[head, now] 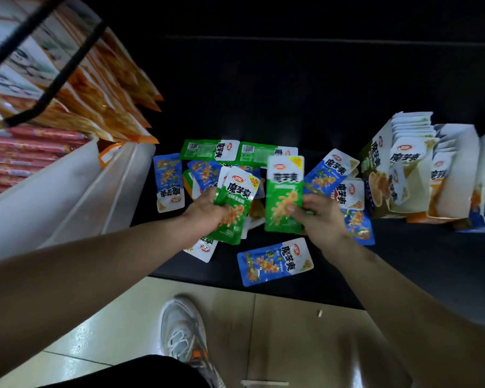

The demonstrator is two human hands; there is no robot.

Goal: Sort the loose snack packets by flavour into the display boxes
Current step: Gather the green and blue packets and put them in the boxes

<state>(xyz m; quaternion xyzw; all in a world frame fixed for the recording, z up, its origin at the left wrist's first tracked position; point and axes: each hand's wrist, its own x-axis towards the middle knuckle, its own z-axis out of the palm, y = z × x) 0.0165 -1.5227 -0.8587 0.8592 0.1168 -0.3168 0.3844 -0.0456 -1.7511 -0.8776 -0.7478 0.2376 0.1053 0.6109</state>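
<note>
Blue packets [275,264] and green packets [210,149] lie jumbled flat on the dark shelf [291,93], with more greens in the left hand [207,212] and right hand [321,218]. Display boxes [375,175] stand off right, packed upright.

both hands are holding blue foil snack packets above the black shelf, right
Not blue: the head view shows the left hand gripping a stack of green foil snack packets and the right hand pinching a single green packet above the black shelf. The blue packets lie loose on it.

Green packets [284,197], blue packets [275,264], black shelf [291,93], white-orange shoe [184,331].
</note>
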